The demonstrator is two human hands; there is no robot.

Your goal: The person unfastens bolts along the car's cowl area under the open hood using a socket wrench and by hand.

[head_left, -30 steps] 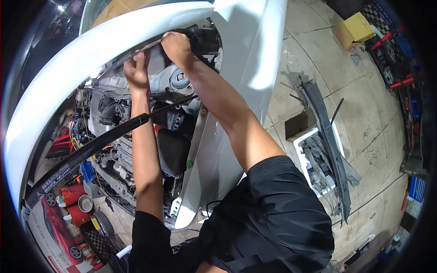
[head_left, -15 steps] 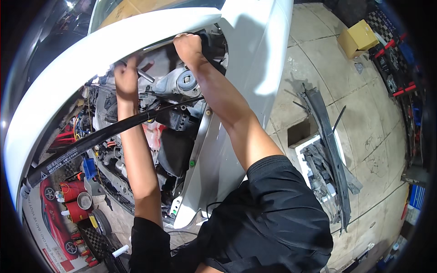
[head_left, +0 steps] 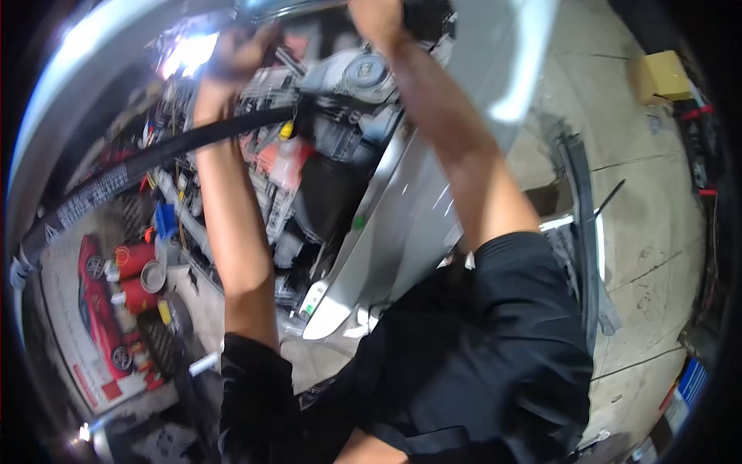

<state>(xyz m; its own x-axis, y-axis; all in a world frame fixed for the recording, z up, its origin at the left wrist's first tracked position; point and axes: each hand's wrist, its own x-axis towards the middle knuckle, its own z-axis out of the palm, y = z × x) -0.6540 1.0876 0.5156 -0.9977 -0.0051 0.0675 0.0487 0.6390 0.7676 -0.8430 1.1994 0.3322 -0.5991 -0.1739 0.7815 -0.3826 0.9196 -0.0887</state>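
Note:
My left hand (head_left: pixel 241 56) is high in the engine bay, blurred by motion. It looks closed round a silver metal bar (head_left: pixel 290 62), whose end juts out on the right side of the hand. My right hand (head_left: pixel 376 22) is at the top edge of the view, above the round strut mount (head_left: pixel 365 71). It is bent into a fist, but its fingertips and whatever they grip are cut off. A black prop strut (head_left: pixel 154 155) slants over my left forearm.
The raised white hood (head_left: pixel 66 85) arches along the left, and the white fender (head_left: pixel 425 193) lies under my right arm. A long black trim panel (head_left: pixel 585 232) rests on the floor to the right. Farther off are a cardboard box (head_left: pixel 663 77) and, lower left, red containers (head_left: pixel 137 263).
The whole view has shifted, so the car and both hands sit higher in it and the picture is blurrier. My right hand is now partly cut off at the top.

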